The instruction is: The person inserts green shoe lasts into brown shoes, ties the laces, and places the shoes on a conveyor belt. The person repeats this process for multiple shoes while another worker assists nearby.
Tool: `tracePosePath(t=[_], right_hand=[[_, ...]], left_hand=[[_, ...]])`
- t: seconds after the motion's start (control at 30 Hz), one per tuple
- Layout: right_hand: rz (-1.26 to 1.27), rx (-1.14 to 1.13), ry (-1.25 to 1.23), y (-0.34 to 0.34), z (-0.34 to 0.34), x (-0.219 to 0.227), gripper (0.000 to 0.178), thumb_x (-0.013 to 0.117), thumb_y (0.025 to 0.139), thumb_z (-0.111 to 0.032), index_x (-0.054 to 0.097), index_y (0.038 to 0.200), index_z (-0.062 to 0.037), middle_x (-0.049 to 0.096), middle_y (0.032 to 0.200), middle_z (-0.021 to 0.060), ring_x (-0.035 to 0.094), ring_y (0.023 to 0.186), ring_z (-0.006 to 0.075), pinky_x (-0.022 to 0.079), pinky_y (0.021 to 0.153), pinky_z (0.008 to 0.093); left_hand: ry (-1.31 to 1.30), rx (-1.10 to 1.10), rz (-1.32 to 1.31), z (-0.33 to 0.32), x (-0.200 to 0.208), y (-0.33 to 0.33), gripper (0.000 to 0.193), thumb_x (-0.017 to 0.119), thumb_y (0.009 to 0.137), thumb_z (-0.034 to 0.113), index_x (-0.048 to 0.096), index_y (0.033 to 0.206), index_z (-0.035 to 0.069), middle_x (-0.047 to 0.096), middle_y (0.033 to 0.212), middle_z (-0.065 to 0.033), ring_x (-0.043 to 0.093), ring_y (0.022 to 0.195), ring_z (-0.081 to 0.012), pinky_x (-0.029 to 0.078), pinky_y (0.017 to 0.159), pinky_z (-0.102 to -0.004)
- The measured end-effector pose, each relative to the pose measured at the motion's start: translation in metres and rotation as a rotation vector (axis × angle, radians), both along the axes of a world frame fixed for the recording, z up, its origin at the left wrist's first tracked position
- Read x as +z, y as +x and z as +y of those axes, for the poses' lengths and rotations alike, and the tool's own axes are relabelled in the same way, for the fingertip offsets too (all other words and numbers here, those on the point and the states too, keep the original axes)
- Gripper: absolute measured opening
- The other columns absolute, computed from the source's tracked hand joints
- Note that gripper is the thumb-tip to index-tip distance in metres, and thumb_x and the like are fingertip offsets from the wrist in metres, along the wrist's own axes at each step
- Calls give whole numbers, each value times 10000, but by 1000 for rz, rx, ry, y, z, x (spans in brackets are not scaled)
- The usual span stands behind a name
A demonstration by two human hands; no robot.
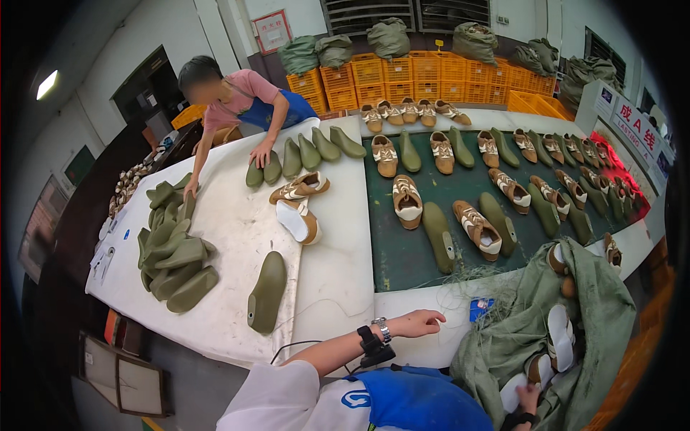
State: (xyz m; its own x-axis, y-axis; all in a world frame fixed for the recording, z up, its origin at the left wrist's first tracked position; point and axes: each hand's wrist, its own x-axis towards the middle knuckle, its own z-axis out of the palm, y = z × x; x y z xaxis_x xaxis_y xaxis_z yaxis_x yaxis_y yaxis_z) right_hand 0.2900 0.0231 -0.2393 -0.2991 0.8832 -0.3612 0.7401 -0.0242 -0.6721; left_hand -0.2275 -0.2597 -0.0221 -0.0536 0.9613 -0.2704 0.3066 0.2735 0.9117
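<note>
My left hand (422,323) hangs over the white table edge, below the green belt. Its fingers are loosely extended and it holds nothing. At the lower right, my right hand (529,399) reaches into an open green woven sack (596,302). Its fingers are closed on a shoe (512,392) with a white sole, partly hidden by the hand. More brown-and-white shoes (560,337) lie in the sack beside it. A blue packet (481,309) rests between the sack and my left hand.
Shoes (407,201) and olive shoe lasts (438,235) stand in rows on the green belt (388,262). A last pile (172,251) covers the left table. Across it, a co-worker (248,100) touches lasts with both hands. Orange crates (424,70) line the back.
</note>
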Motion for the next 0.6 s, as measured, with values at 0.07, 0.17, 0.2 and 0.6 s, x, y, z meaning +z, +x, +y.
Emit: tracePosePath(t=[0.07,0.17,0.2,0.6], right_hand=[[137,35,412,-42,6,90,287,712,722,-113,451,754,1,433,735,17,374,675,110,339,578,270],[407,-217,629,-107,3,217,480,637,890,-188,453,1241,82,556,1119,141,528,970,202,424,869,311],[410,-302,654,-126,-4,251,520,612,909,-196,419,1289,101,522,1241,200,522,1087,215,401,940,317],[1338,-89,-225,-299,-77,312,416,603,899,-190,461,1245,-7,548,1179,86,558,1037,178,505,808,342]], left_hand=[[8,-41,13,8,8,9,378,523,915,188,496,1258,32,634,998,-55,583,889,-142,465,811,-285],[163,-54,167,25,27,24,492,587,865,187,443,1317,55,588,1106,-125,564,1036,-245,439,911,-341],[236,-41,229,31,35,31,538,610,847,183,424,1337,63,566,1161,-148,546,1090,-274,426,941,-356],[589,190,990,42,121,27,954,840,566,317,381,1385,150,400,1339,-213,403,1217,-405,348,979,-497]])
